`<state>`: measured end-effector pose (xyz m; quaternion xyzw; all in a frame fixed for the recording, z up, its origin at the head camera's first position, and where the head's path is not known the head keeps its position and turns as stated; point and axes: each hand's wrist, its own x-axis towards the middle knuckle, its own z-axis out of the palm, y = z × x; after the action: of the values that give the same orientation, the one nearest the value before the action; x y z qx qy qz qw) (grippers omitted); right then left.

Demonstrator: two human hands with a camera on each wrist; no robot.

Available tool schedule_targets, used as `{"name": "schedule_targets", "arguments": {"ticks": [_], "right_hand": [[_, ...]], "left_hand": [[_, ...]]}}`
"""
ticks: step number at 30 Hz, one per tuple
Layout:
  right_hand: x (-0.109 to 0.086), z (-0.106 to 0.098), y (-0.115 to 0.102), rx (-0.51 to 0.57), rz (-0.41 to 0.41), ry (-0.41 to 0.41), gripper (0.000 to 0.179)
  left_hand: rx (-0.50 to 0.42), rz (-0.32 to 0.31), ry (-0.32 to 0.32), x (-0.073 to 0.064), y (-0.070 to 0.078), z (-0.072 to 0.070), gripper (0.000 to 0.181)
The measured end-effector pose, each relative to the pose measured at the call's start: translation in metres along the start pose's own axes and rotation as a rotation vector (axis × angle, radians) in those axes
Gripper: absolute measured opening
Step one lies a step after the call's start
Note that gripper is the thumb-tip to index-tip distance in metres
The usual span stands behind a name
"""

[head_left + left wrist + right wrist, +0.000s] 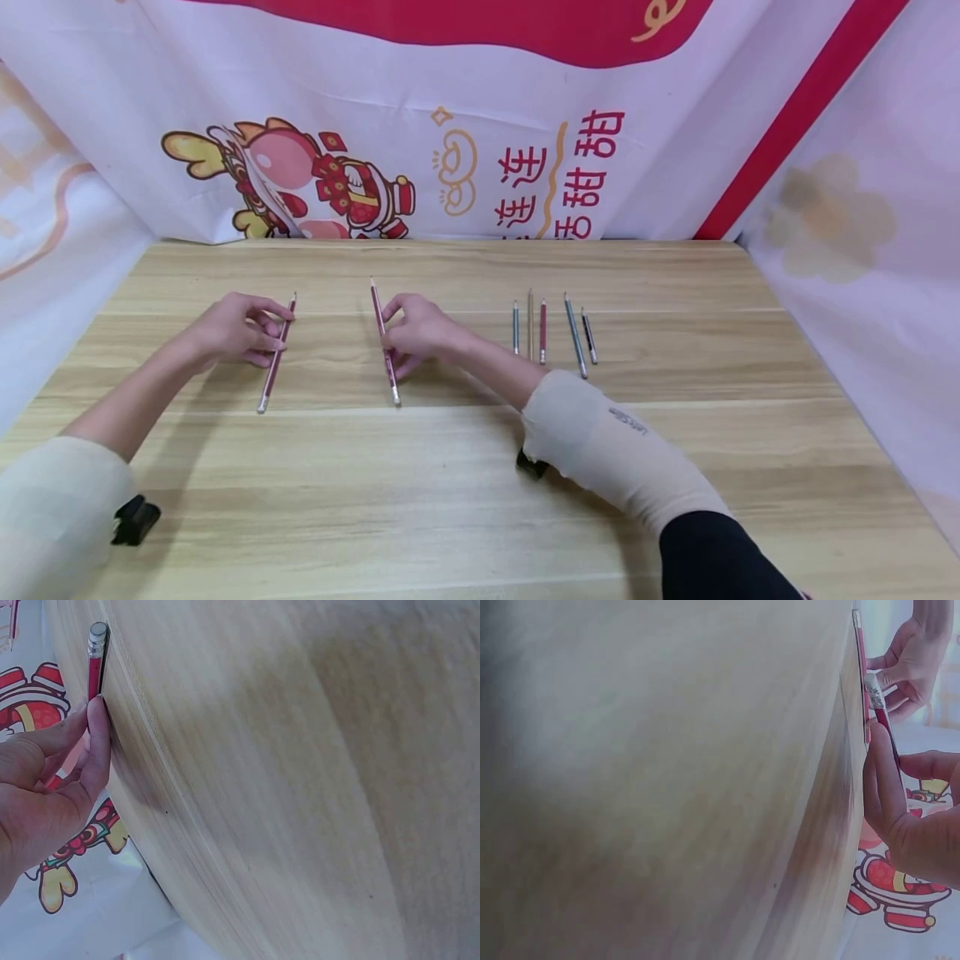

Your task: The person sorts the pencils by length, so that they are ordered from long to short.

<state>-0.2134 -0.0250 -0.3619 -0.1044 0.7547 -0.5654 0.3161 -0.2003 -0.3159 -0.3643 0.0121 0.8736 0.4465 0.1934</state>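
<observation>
On the left of the table my left hand (243, 329) pinches a dark red pencil (273, 371), its tip pointing away and its eraser end toward me. The left wrist view shows that pencil's white eraser and silver band (96, 641) above the fingertips. To the right of it, my right hand (416, 333) holds a second dark red pencil (377, 304) between thumb and fingers, its tip also away. In the right wrist view this pencil's eraser end (874, 690) sticks out past the fingers, with the left hand (915, 664) behind it.
Several pencils lie side by side right of the right hand: a short teal one (516, 327), a tan one (530, 325), a red one (543, 332), a blue-grey one (575, 333) and a short dark one (589, 336). A printed curtain (360, 83) hangs behind the wooden table (375, 500).
</observation>
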Motion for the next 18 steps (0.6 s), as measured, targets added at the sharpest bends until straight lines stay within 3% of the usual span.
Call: {"name": "schedule_targets", "arguments": {"ticks": [18], "right_hand": [[0.013,0.020,-0.006,0.026,-0.003,0.020,0.032]], "left_hand": [[-0.013,-0.007,-0.002,0.001,-0.002,-0.001,0.051]]}}
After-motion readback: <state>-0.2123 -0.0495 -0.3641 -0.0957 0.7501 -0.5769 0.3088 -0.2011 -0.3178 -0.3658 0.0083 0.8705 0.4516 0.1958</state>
